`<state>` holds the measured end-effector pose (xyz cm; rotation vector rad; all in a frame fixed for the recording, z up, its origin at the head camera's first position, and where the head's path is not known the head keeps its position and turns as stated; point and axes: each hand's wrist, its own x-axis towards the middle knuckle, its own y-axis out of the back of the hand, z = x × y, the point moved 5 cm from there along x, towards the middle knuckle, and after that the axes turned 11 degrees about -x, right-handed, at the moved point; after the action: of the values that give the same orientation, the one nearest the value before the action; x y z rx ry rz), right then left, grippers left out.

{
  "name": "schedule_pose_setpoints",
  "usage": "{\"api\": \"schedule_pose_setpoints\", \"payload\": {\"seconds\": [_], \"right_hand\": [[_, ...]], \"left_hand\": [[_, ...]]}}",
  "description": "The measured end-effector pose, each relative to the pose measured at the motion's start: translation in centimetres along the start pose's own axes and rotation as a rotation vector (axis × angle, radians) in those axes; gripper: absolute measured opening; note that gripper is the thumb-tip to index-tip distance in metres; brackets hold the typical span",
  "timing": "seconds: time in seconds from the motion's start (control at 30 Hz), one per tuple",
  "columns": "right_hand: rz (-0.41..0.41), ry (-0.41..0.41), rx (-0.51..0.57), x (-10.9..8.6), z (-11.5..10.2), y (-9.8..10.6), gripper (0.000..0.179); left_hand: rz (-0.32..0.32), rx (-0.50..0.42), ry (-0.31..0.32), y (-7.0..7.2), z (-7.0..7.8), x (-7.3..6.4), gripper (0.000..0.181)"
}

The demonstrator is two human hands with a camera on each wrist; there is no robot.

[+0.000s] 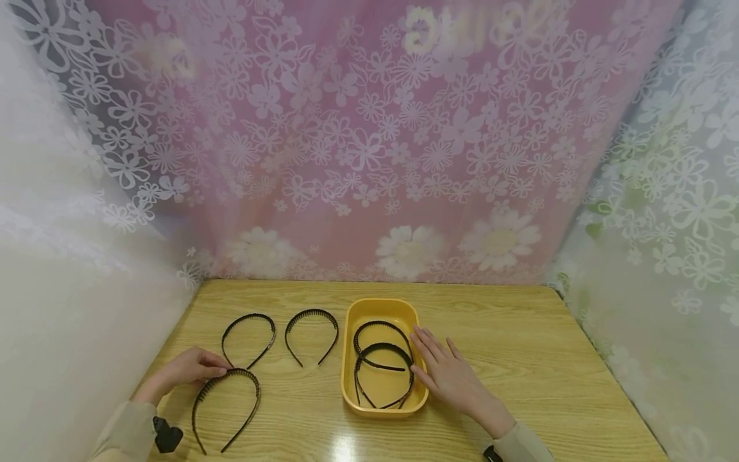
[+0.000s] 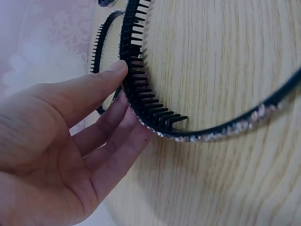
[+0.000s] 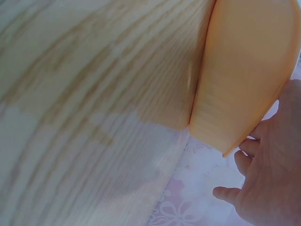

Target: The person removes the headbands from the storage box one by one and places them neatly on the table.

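Observation:
My left hand pinches a black toothed headband at its curved top, at the left of the table. The left wrist view shows the thumb on one side of the band and the fingers on the other, with glittery trim along its outer edge. My right hand lies with straight fingers along the right rim of a yellow plastic box. Inside the box, black headbands overlap one another. In the right wrist view the fingers are at the rim, beside the box's outer wall.
Two more black headbands, one at left and one nearer the box, lie on the wooden table. Flower-patterned curtains enclose the table at the back and both sides.

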<state>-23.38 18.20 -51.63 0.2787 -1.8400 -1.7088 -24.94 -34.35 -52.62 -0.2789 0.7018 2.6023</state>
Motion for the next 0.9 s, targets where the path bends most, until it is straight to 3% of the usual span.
{"api": "schedule_pose_setpoints", "payload": {"seconds": [0.27, 0.47, 0.57, 0.77, 0.9], "right_hand": [[0.051, 0.014, -0.005, -0.2, 0.1, -0.4, 0.071], [0.042, 0.011, -0.006, -0.1, 0.1, -0.4, 0.07], [0.041, 0.011, -0.017, -0.1, 0.2, -0.4, 0.07], [0.036, 0.017, -0.034, -0.1, 0.2, -0.4, 0.07], [0.038, 0.018, -0.016, 0.0, 0.1, -0.1, 0.07]], "left_hand": [[0.007, -0.015, 0.013, -0.1, -0.2, 0.0, 0.03], [0.023, -0.017, 0.003, 0.1, -0.1, 0.0, 0.031], [0.07, -0.032, 0.014, 0.3, 0.0, 0.1, 0.033], [0.223, -0.059, 0.002, 0.7, 1.3, 0.1, 0.036], [0.28, -0.143, -0.03, 0.6, 2.3, 0.4, 0.041]]}}
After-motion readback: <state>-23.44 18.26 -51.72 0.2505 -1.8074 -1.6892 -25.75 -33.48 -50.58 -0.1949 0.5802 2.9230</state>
